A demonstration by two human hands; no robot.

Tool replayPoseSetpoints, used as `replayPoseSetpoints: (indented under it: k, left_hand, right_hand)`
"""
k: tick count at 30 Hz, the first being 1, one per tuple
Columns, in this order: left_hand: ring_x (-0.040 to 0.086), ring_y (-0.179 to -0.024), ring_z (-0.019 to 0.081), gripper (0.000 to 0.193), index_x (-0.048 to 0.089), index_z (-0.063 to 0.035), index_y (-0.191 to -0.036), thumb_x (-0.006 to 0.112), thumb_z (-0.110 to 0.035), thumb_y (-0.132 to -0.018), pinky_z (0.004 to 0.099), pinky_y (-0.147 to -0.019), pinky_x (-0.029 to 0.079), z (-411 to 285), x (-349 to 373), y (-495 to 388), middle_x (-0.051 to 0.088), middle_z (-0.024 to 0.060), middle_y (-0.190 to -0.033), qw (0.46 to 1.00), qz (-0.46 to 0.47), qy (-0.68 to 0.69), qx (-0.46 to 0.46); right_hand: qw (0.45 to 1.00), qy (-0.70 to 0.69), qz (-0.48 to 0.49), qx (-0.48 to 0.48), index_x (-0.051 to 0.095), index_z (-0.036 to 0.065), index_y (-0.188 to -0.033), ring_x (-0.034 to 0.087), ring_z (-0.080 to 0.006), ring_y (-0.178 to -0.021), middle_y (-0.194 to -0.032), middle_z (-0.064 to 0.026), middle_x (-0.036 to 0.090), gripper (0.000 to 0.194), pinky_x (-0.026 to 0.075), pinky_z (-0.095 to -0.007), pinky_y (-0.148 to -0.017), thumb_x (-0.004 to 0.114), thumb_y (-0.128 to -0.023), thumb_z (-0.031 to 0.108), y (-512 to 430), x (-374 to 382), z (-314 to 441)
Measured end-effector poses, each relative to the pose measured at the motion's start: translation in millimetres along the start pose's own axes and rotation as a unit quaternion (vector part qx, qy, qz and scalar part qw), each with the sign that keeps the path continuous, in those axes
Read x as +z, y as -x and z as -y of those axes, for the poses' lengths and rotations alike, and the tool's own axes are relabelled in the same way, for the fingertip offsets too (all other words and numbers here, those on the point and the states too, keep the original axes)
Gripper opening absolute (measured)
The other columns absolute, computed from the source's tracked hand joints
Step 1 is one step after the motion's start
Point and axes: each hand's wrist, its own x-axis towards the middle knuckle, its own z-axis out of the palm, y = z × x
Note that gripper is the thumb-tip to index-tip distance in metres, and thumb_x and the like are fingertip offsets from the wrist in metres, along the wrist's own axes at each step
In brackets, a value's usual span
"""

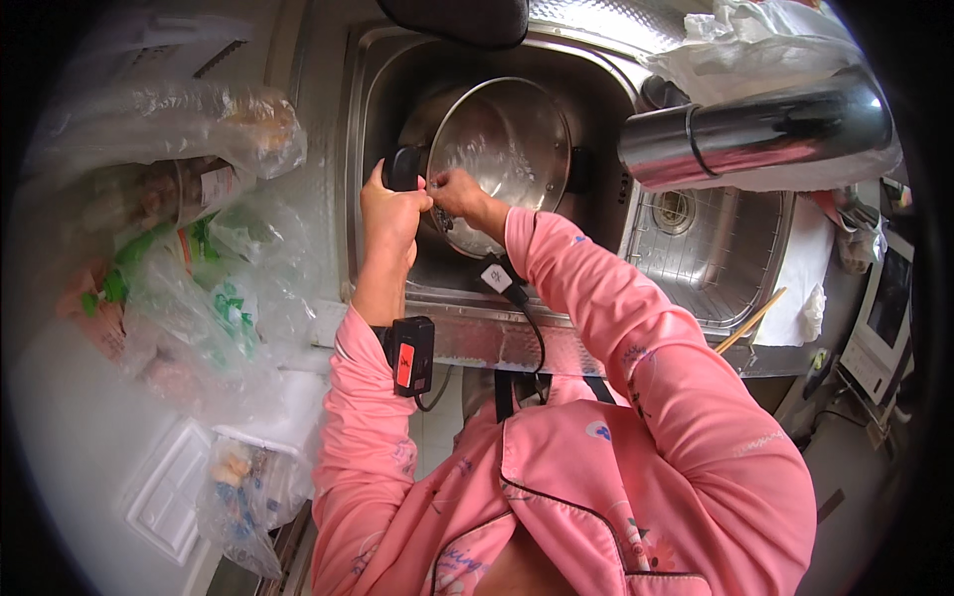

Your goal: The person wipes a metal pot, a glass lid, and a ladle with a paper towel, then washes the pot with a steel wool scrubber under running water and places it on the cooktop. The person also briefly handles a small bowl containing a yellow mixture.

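A stainless steel pot (507, 141) with two black side handles sits tilted in the large basin of a steel sink (358, 246). My left hand (395, 205) grips the pot by its left handle (405, 168). Inside the pot's lower left rim, my right hand (458, 195) holds a small metallic scrubber (443, 219), mostly hidden under the fingers, against the wall. Shiny reflections, perhaps water, show on the pot's inner surface. Both forearms wear pink sleeves, with a black device strapped at each wrist.
A smaller basin with a wire rack (671, 261) adjoins on the right. Above it lies a shiny metal cylinder (753, 130). Chopsticks (751, 320) rest by its front edge. Plastic bags (246, 261) crowd the left counter, near a white tray (168, 488). A dark rounded object (462, 18) overhangs the sink's back.
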Motion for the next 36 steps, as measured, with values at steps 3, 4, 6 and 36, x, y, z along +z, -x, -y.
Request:
replayPoseSetpoints:
  k: [3,4,6,36]
  left_hand:
    - [0.051,-0.067,0.0117,0.043,0.052,0.0017,-0.093,0.052,0.017,-0.053,0.0235,-0.061,0.043,-2,1,-1,0.052,0.0028,-0.075,1.0,0.006,-0.029,0.007]
    - [0.051,-0.066,0.0114,0.043,0.052,0.0016,-0.093,0.052,0.017,-0.053,0.0233,-0.061,0.043,-4,1,-1,0.052,0.0026,-0.075,0.999,0.012,-0.039,0.005]
    - [0.051,-0.066,0.011,0.043,0.052,0.0017,-0.094,0.053,0.017,-0.053,0.023,-0.06,0.043,-6,2,1,0.053,0.0023,-0.074,0.998,0.024,-0.063,0.007]
    - [0.05,-0.066,0.0117,0.044,0.053,0.0028,-0.093,0.05,0.016,-0.052,0.0228,-0.059,0.042,-9,-1,-14,0.053,0.0032,-0.075,0.999,0.034,-0.042,0.0]
  right_hand:
    - [0.981,0.153,-0.057,-0.106,0.062,0.005,-0.091,0.059,-0.0336,-0.08,-0.087,-0.0202,0.061,0.041,0.047,-0.0381,-0.069,0.075,-0.061,0.03,11,-10,-6]
    - [0.967,0.2,-0.075,-0.138,0.061,0.005,-0.09,0.059,-0.033,-0.081,-0.087,-0.0198,0.06,0.04,0.047,-0.0377,-0.069,0.075,-0.061,0.029,14,-14,-16]
    - [0.937,0.329,-0.074,-0.09,0.059,0.006,-0.092,0.059,-0.0323,-0.083,-0.09,-0.019,0.059,0.042,0.047,-0.0374,-0.069,0.075,-0.06,0.028,7,-29,-43]
    - [0.933,0.34,0.087,0.087,0.034,0.007,-0.127,0.047,-0.0345,-0.106,-0.117,-0.0195,0.047,0.052,0.038,-0.0434,-0.089,0.047,-0.079,0.022,11,-9,-46]
